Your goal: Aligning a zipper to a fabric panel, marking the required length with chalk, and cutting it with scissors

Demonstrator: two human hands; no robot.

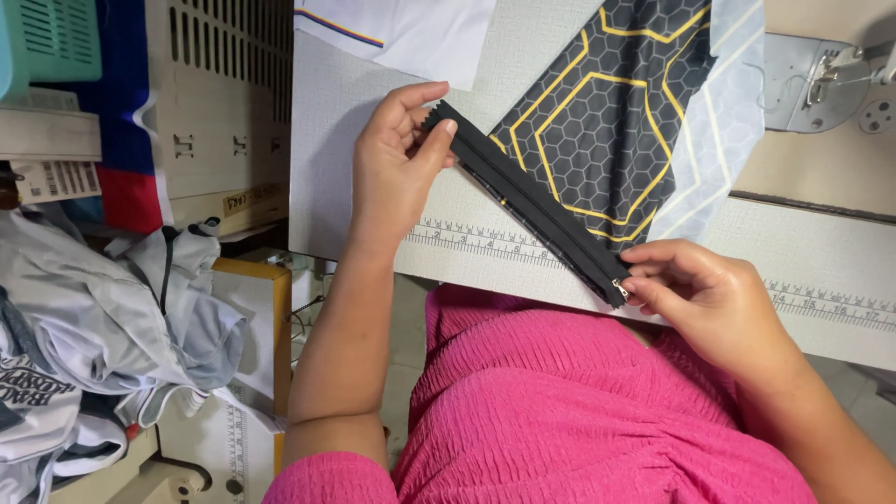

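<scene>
The left hand [397, 163] and right hand [709, 299] are pinching opposite ends of a long black fabric zipper [527, 201] closed-fingered; loosening either pinch risks it shifting off the grey honeycomb-patterned, yellow-lined fabric panel [607, 112].

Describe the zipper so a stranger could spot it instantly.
Start at the pale sewing table with printed ruler markings. On it lies dark hexagon-patterned fabric with yellow lines; along its lower-left edge runs the long black zipper, stretched between left hand and right hand. Plain black, unpatterned.

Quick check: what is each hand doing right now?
Left hand: pinching the top end of the black zipper.
Right hand: pinching the zipper's slider end.
</scene>
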